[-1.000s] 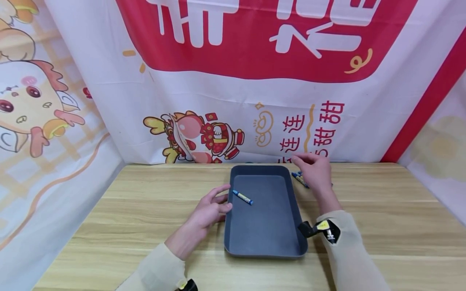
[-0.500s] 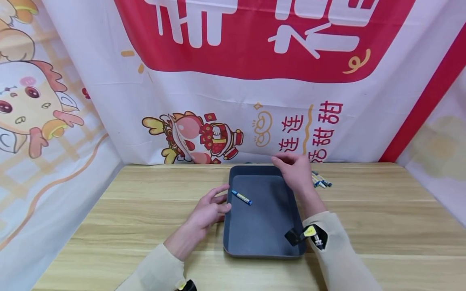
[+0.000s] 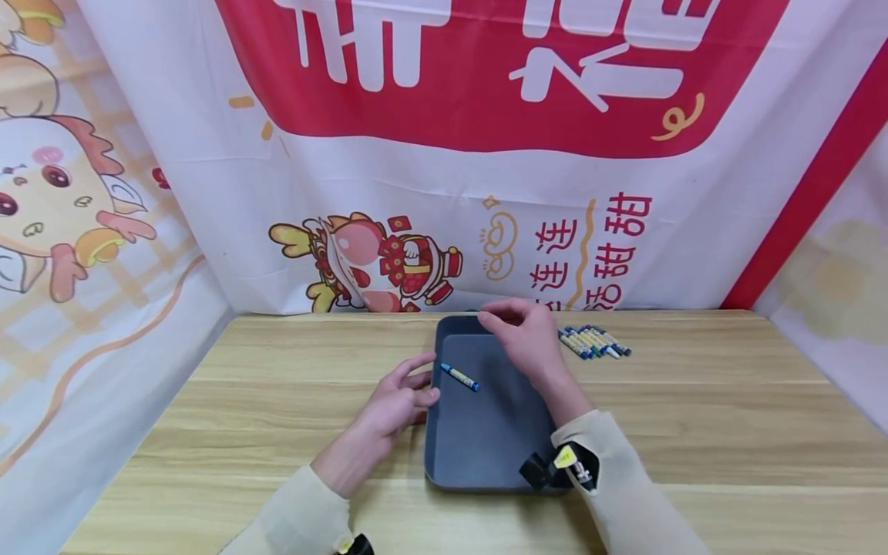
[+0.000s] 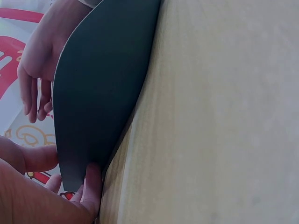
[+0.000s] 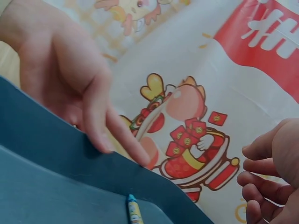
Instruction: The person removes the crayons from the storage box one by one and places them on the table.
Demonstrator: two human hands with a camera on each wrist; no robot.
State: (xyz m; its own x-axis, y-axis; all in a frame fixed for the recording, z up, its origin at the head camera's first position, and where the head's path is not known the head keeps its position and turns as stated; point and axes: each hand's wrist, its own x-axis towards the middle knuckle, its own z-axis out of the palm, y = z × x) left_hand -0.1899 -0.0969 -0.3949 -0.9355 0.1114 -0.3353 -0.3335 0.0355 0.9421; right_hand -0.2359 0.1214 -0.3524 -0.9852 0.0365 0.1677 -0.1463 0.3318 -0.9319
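Note:
A dark grey rectangular tray (image 3: 479,455) lies on the table, with one blue-tipped crayon (image 3: 460,377) inside near its left wall. My left hand (image 3: 393,405) holds that left wall: in the right wrist view its thumb and index finger (image 5: 135,149) reach the rim, and in the left wrist view other fingers (image 4: 93,184) press the outer side. Over the tray's far right part hovers my right hand (image 3: 523,335), fingers loosely bent. No object shows between its fingertips in the right wrist view. Part of the tray's right wall is hidden behind my right arm.
Several crayons (image 3: 593,341) lie side by side on the wooden table (image 3: 694,432), right of the tray near the back edge. A printed cloth (image 3: 416,177) hangs right behind the table. Wrist cameras (image 3: 555,466) are strapped to both sleeves.
My right hand has moved left from above the crayons to over the tray's far end, uncovering the crayon row. My left hand, the tray and the crayon inside have stayed put.

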